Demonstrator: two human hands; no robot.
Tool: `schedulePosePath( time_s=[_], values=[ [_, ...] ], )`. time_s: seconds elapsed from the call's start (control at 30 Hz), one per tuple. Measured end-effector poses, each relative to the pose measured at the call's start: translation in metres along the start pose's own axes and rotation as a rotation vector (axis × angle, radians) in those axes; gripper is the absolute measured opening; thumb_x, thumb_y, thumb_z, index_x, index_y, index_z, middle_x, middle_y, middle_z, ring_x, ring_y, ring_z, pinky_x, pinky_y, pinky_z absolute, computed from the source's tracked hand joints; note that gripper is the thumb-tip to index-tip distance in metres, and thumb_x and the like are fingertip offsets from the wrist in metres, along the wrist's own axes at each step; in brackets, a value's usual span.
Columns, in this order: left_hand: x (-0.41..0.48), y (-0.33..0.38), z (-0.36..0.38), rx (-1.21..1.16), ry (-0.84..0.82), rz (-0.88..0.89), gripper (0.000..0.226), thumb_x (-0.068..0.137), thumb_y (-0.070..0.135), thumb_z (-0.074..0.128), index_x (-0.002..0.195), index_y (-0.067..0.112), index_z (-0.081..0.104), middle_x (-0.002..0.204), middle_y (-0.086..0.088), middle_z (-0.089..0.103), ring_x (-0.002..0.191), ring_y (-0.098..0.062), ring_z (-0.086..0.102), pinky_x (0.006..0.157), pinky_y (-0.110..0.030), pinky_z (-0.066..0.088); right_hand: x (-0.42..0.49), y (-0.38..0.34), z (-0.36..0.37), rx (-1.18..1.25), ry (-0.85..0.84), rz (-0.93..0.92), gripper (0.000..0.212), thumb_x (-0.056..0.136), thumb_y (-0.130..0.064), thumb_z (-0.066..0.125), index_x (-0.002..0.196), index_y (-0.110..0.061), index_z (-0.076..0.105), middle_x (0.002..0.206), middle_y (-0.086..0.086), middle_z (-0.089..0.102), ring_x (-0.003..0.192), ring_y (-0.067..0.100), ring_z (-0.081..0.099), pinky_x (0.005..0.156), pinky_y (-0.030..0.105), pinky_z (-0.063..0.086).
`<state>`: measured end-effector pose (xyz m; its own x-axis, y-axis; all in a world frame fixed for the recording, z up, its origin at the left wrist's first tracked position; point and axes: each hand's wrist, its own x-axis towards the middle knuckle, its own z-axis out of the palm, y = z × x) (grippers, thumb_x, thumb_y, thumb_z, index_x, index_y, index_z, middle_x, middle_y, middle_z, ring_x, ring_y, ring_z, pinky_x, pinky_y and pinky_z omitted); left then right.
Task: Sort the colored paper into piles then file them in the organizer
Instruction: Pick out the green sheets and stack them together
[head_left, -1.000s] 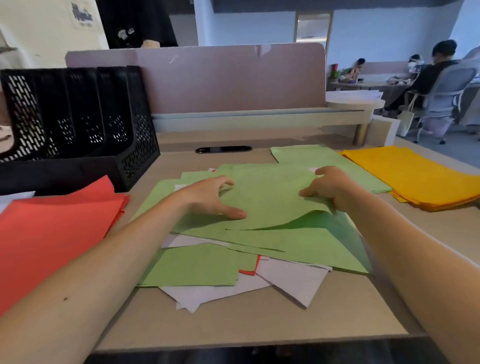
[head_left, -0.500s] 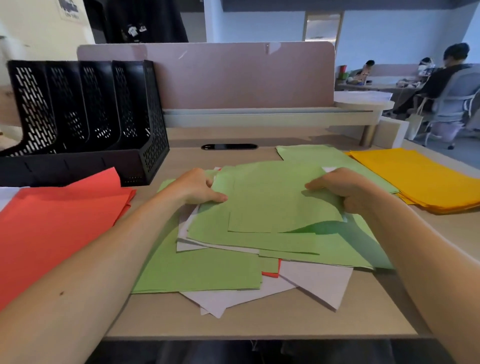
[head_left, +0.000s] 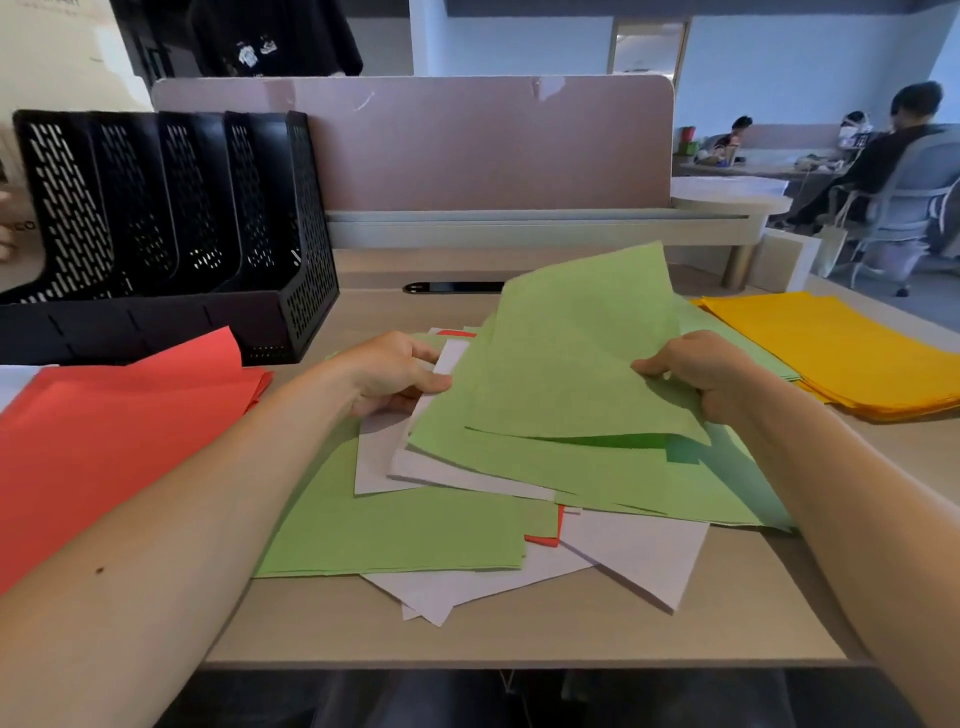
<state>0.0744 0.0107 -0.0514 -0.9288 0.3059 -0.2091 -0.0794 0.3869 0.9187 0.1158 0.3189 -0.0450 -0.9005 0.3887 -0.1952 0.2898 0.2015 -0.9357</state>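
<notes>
A mixed heap of green, white and red sheets (head_left: 405, 525) lies on the desk in front of me. My right hand (head_left: 696, 374) grips the right edge of several green sheets (head_left: 571, 353), whose far end is tilted up off the heap. My left hand (head_left: 395, 374) pinches the left edge of the same green sheets, with white paper under its fingers. A red pile (head_left: 104, 431) lies at the left, an orange pile (head_left: 841, 348) at the right. A green pile (head_left: 779, 364) shows between my right hand and the orange pile. The black mesh organizer (head_left: 171, 234) stands at the back left.
A pink divider panel (head_left: 467, 145) and a low shelf (head_left: 519, 228) close off the back of the desk. A black flat object (head_left: 452, 287) lies near the shelf. People sit at desks far right. The desk's front edge (head_left: 519, 662) is close below the heap.
Both hands have taken hold of the top green sheets and lifted them, so their far end now stands up. White sheets below are uncovered.
</notes>
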Motion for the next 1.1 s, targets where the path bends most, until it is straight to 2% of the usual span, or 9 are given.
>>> schedulePosePath(
  time_s=[0.13, 0.27, 0.4, 0.53, 0.6, 0.73, 0.83, 0.97, 1.1],
  values=[
    [0.002, 0.000, -0.006, 0.050, 0.069, -0.037, 0.018, 0.092, -0.003, 0.061, 0.102, 0.010, 0.068, 0.076, -0.006, 0.074, 0.058, -0.015, 0.068, 0.051, -0.024, 0.055, 0.004, 0.001, -0.011, -0.086, 0.028, 0.012, 0.019, 0.086, -0.003, 0.069, 0.102, 0.000, 0.058, 0.098, 0.018, 0.066, 0.085, 0.033, 0.067, 0.077, 0.043, 0.058],
    [0.006, -0.006, -0.022, 0.169, 0.252, -0.020, 0.015, 0.093, 0.001, 0.060, 0.090, 0.010, 0.071, 0.091, -0.011, 0.073, 0.080, -0.025, 0.067, 0.081, -0.037, 0.055, 0.006, 0.002, -0.026, -0.084, 0.033, 0.010, 0.021, 0.087, -0.003, 0.068, 0.105, 0.003, 0.059, 0.094, 0.021, 0.066, 0.077, 0.033, 0.065, 0.077, 0.046, 0.058],
    [-0.004, -0.003, -0.031, 0.143, 0.112, -0.054, 0.014, 0.097, 0.006, 0.058, 0.089, 0.003, 0.069, 0.073, -0.005, 0.069, 0.057, -0.014, 0.062, 0.053, -0.024, 0.050, 0.004, 0.005, -0.032, -0.081, 0.014, 0.026, 0.021, 0.087, -0.009, 0.070, 0.102, 0.000, 0.058, 0.108, 0.025, 0.067, 0.090, 0.040, 0.067, 0.087, 0.056, 0.054],
    [-0.019, 0.007, -0.025, 0.316, -0.250, -0.108, 0.034, 0.100, 0.030, 0.055, 0.082, 0.004, 0.065, 0.067, -0.013, 0.064, 0.047, -0.018, 0.058, 0.040, -0.024, 0.045, 0.001, 0.004, -0.029, -0.092, -0.047, 0.006, 0.035, 0.085, -0.016, 0.073, 0.112, 0.001, 0.059, 0.104, 0.023, 0.069, 0.092, 0.041, 0.069, 0.084, 0.055, 0.056],
    [-0.016, 0.008, -0.028, 0.351, -0.139, -0.079, 0.044, 0.097, 0.044, 0.056, 0.084, 0.003, 0.066, 0.070, -0.013, 0.066, 0.050, -0.020, 0.058, 0.043, -0.024, 0.044, 0.000, 0.004, -0.027, -0.089, -0.092, -0.001, 0.036, 0.086, -0.017, 0.072, 0.115, 0.000, 0.059, 0.105, 0.022, 0.070, 0.089, 0.038, 0.070, 0.079, 0.051, 0.058],
    [0.001, -0.013, -0.063, 0.629, 0.388, -0.028, 0.036, 0.080, 0.043, 0.079, 0.088, 0.008, 0.073, 0.092, 0.001, 0.068, 0.081, -0.018, 0.062, 0.070, -0.028, 0.049, -0.002, 0.006, -0.021, -0.041, -0.191, -0.036, 0.031, 0.092, -0.015, 0.064, 0.118, 0.000, 0.060, 0.106, 0.020, 0.071, 0.082, 0.032, 0.070, 0.069, 0.038, 0.058],
    [0.001, -0.024, -0.081, 0.803, 0.382, -0.178, 0.057, 0.072, 0.056, 0.080, 0.108, 0.013, 0.069, 0.105, -0.001, 0.058, 0.093, -0.022, 0.056, 0.081, -0.033, 0.046, -0.003, 0.006, -0.013, -0.071, -0.212, -0.069, 0.021, 0.091, -0.008, 0.065, 0.110, 0.000, 0.061, 0.094, 0.016, 0.072, 0.072, 0.028, 0.071, 0.056, 0.032, 0.058],
    [0.004, -0.021, -0.075, 0.644, 0.359, -0.113, 0.056, 0.074, 0.047, 0.082, 0.118, 0.014, 0.068, 0.113, -0.001, 0.060, 0.098, -0.019, 0.055, 0.085, -0.030, 0.042, -0.008, 0.005, -0.005, -0.199, -0.152, -0.046, 0.016, 0.086, -0.003, 0.071, 0.096, 0.001, 0.059, 0.087, 0.016, 0.067, 0.067, 0.026, 0.066, 0.042, 0.026, 0.052],
    [0.004, -0.021, -0.075, 0.567, 0.342, -0.135, 0.038, 0.068, 0.037, 0.089, 0.081, 0.016, 0.060, 0.100, -0.004, 0.060, 0.089, -0.021, 0.054, 0.081, -0.030, 0.039, -0.007, 0.004, -0.007, -0.268, -0.116, -0.028, 0.018, 0.083, -0.003, 0.073, 0.094, 0.003, 0.060, 0.086, 0.018, 0.067, 0.066, 0.029, 0.065, 0.048, 0.029, 0.053]
  ],
)
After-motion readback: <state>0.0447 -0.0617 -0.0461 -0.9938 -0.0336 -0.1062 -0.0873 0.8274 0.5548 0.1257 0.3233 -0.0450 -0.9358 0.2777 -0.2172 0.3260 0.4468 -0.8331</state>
